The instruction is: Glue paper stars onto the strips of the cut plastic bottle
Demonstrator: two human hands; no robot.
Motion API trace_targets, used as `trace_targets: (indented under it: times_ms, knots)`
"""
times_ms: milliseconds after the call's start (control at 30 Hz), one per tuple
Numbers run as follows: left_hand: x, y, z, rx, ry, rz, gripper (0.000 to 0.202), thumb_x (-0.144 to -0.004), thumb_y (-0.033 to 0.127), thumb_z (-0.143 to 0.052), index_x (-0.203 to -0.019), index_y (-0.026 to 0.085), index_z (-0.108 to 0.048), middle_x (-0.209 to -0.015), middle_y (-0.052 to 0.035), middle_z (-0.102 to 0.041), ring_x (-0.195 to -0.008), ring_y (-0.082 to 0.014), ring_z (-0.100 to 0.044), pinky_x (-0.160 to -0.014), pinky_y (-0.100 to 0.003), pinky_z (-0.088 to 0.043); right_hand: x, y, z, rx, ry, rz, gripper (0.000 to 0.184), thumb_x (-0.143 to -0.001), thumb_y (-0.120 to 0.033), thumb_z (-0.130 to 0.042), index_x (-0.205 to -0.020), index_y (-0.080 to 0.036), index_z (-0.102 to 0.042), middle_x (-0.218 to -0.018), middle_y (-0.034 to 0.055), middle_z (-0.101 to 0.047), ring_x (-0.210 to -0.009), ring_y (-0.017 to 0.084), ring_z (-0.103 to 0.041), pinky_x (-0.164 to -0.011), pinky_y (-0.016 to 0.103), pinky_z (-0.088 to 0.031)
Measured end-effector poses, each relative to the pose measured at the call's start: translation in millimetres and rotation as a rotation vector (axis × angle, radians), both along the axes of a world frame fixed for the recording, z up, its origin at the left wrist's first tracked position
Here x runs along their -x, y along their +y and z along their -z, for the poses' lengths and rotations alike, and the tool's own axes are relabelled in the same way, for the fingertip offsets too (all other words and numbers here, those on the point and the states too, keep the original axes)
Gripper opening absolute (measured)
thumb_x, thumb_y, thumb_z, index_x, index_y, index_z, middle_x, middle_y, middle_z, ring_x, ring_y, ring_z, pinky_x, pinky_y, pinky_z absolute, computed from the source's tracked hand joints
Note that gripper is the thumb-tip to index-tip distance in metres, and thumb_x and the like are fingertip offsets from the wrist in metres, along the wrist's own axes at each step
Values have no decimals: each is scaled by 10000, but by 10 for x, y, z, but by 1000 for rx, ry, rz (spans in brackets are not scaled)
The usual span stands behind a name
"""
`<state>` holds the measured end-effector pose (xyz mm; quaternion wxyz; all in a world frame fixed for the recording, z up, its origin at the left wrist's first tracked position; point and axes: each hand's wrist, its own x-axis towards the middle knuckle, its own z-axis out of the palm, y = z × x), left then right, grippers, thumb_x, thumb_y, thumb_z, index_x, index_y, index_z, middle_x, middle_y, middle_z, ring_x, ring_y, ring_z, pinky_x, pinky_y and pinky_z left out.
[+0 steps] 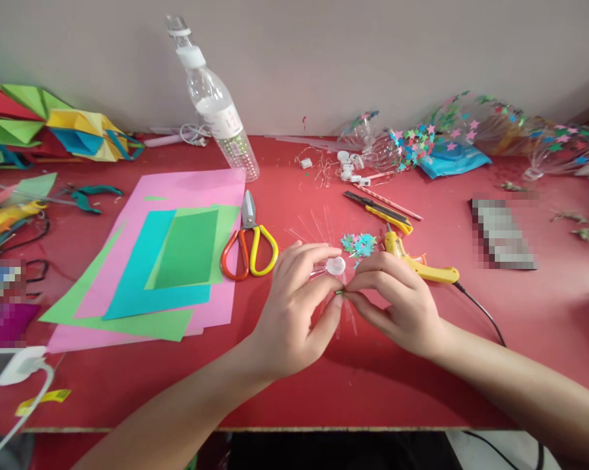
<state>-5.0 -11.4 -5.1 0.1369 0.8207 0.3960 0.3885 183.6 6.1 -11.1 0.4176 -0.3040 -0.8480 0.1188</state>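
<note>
My left hand [294, 307] pinches a small green piece [340, 292] between thumb and forefinger, its other fingers curved above. My right hand [402, 300] meets it there, thumb and fingertips pressed together at the same piece; it looks like a star, but its shape is mostly hidden. Just behind the fingertips is a round whitish bottle cap [335, 266], with thin clear plastic strips [318, 225] fanning out around it and under my hands. A pile of small coloured stars [359, 244] lies beyond my right fingers.
Right of the stars lies a yellow glue gun [422, 267], with a cutter knife [382, 212] behind. Scissors [249, 241] lie left of my hands beside stacked coloured paper [147, 320]. A plastic bottle [221, 117] stands at the back; star-covered clear decorations [412, 143] line the wall.
</note>
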Motion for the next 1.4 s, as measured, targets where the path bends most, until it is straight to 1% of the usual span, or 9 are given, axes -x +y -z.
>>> trace_targets:
  times_ms: [233,533,633,833,967,1100,1167,1267,1400]
  knots:
    - [-5,33,1,58,-34,-6,130,-840,94,-548,-889,187,-624,-1228,-110,-578,-1182,-252,-521,-1013,-484,-443,8,-6,-7,58,23,-16,92,-866,-116,-601,-933,-179,-589,-879,61,-600,-815,166,-584,-713,332,-513]
    - [12,93,-86,259,-69,-41,100,-889,178,-564,-865,203,-658,-1235,-94,-584,-1205,-247,-552,-1035,-478,-442,18,-7,-40,154,108,-44,141,-897,-109,-536,-1001,-196,-574,-933,69,-605,-897,171,-605,-774,350,-536]
    - [7,111,-118,267,-53,-51,107,-901,197,-562,-843,204,-652,-1248,-92,-582,-1215,-247,-544,-1043,-485,-435,19,-1,-44,162,113,-48,147,-897,-105,-526,-998,-200,-573,-936,66,-612,-899,168,-607,-779,349,-534]
    - [28,124,-204,220,23,-53,130,-895,148,-550,-804,197,-629,-1276,-91,-569,-1246,-257,-513,-1044,-517,-430,27,10,-52,208,128,-61,158,-889,-97,-510,-987,-206,-569,-953,61,-623,-919,169,-610,-800,351,-523]
    - [61,175,-238,257,49,-23,143,-892,172,-555,-774,191,-635,-1262,-98,-572,-1238,-264,-521,-1018,-517,-462,25,15,-77,233,112,-57,156,-880,-96,-507,-972,-208,-566,-946,52,-632,-923,175,-610,-802,352,-519]
    - [87,268,-223,344,22,-15,125,-876,216,-585,-770,185,-645,-1242,-99,-584,-1196,-255,-548,-940,-456,-520,19,23,-105,246,88,-42,136,-883,-118,-530,-983,-201,-570,-996,62,-641,-973,181,-608,-840,357,-513]
    - [95,314,-200,371,10,-21,183,-895,261,-561,-752,181,-643,-1242,-103,-585,-1181,-251,-557,-937,-446,-517,20,27,-104,258,92,-27,130,-885,-131,-538,-991,-197,-574,-1030,71,-636,-989,182,-602,-851,362,-514]
    - [101,372,-161,387,-5,-18,221,-887,328,-577,-741,178,-648,-1219,-106,-594,-1135,-249,-584,-943,-453,-507,26,27,-87,280,109,-1,137,-885,-142,-538,-1004,-198,-578,-1064,79,-622,-963,173,-595,-827,355,-525]
    - [105,431,-120,395,-13,12,211,-872,321,-595,-720,180,-635,-1245,-106,-576,-1170,-255,-566,-1009,-490,-454,33,18,-60,268,106,16,150,-878,-148,-540,-1013,-199,-581,-1080,80,-619,-938,169,-594,-819,360,-531]
